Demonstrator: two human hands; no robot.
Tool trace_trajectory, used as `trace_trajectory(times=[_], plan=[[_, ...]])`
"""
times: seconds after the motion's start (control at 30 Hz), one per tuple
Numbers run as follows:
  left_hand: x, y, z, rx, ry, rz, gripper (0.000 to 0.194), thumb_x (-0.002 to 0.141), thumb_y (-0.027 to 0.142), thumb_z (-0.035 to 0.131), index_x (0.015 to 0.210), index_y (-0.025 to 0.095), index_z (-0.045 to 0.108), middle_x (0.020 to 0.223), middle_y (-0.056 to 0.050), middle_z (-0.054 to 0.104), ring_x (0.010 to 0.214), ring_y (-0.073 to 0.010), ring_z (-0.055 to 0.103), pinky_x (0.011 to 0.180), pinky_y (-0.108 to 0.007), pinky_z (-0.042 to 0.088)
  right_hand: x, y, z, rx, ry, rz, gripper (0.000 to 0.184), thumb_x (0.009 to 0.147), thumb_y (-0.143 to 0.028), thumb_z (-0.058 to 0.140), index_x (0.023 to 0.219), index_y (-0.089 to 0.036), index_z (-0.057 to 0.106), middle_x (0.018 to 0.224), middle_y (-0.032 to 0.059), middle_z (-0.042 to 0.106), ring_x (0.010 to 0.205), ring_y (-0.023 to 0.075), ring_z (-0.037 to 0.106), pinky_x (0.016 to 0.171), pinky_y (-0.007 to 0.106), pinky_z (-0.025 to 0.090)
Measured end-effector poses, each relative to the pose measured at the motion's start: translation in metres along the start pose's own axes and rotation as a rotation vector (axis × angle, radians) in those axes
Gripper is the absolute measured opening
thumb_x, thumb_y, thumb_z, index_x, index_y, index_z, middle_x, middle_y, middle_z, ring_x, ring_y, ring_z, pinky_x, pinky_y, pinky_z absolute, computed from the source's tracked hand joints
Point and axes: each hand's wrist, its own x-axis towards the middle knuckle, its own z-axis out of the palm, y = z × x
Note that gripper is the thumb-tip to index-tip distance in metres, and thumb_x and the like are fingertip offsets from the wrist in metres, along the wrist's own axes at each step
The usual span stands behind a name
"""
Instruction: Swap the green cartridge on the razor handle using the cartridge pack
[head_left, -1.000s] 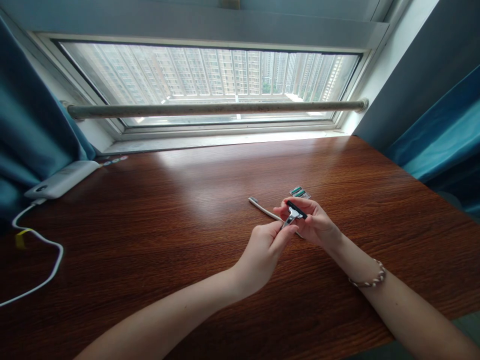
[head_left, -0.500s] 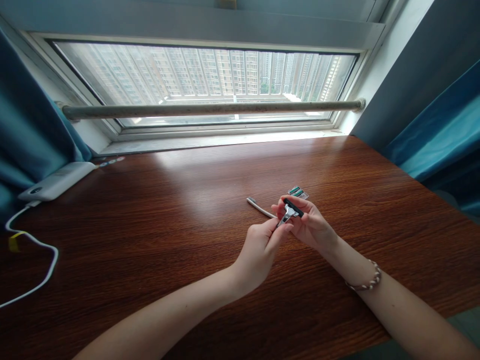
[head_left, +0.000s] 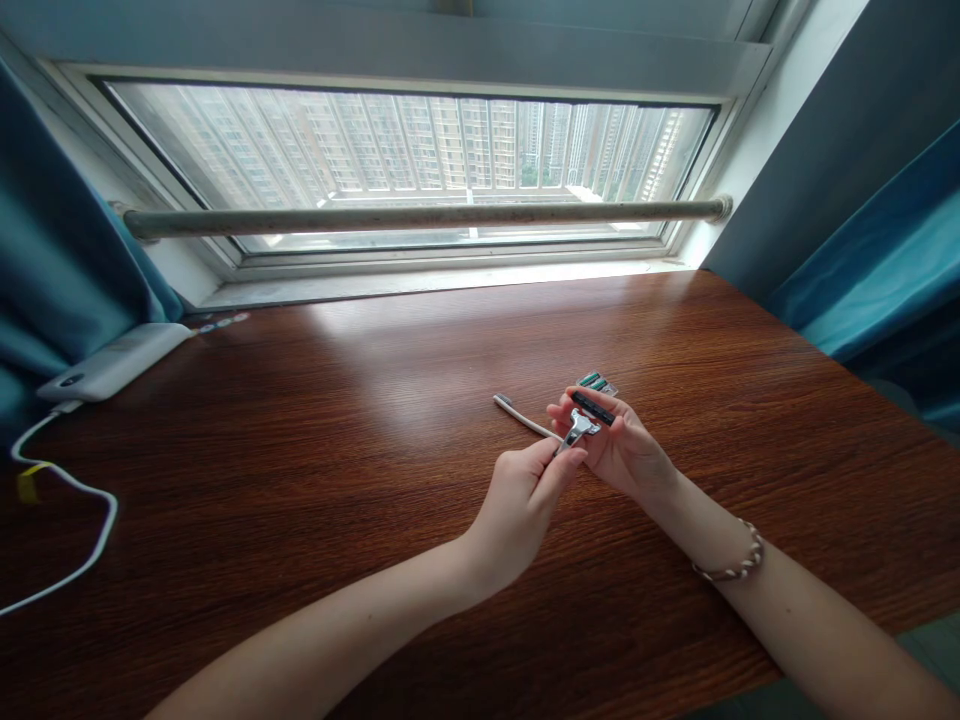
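My left hand point(head_left: 521, 500) is closed around the metal handle of a razor point(head_left: 576, 432), whose forked head points up and to the right. My right hand point(head_left: 626, 450) pinches a dark blade cartridge point(head_left: 594, 407) just above that head; a small gap shows between the two. Both hands hover over the wooden table point(head_left: 360, 440). A white toothbrush point(head_left: 517, 413) lies on the table just behind my hands, partly hidden by them. Green spare cartridges point(head_left: 598, 381) lie beyond my right fingers.
A white power bank point(head_left: 112, 362) with a white cable point(head_left: 67, 490) sits at the table's left edge by a blue curtain point(head_left: 52, 260). A window with a horizontal rail point(head_left: 420, 216) runs along the far side. Another blue curtain point(head_left: 885, 270) hangs at the right.
The dark cartridge has lifted slightly off the razor's forked head in my right fingers. The view shifted a little; my left hand stays closed on the handle.
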Motion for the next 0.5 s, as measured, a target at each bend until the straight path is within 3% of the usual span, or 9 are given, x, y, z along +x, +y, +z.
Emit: trace_trajectory(times=[0.5], plan=[[0.0005, 0.0002, 0.0008, -0.055, -0.002, -0.019, 0.037, 0.082, 0.046, 0.041, 0.061, 0.016, 0.044, 0.049, 0.005, 0.036, 0.046, -0.0069, 0.029, 0.045, -0.021, 0.023, -0.0007, -0.0002, 0.0006, 0.016, -0.070, 0.041, 0.043, 0.063, -0.037, 0.072, 0.102, -0.022, 0.063, 0.097, 0.0046, 0.066, 0.095, 0.0172, 0.060, 0.088, 0.031, 0.044]])
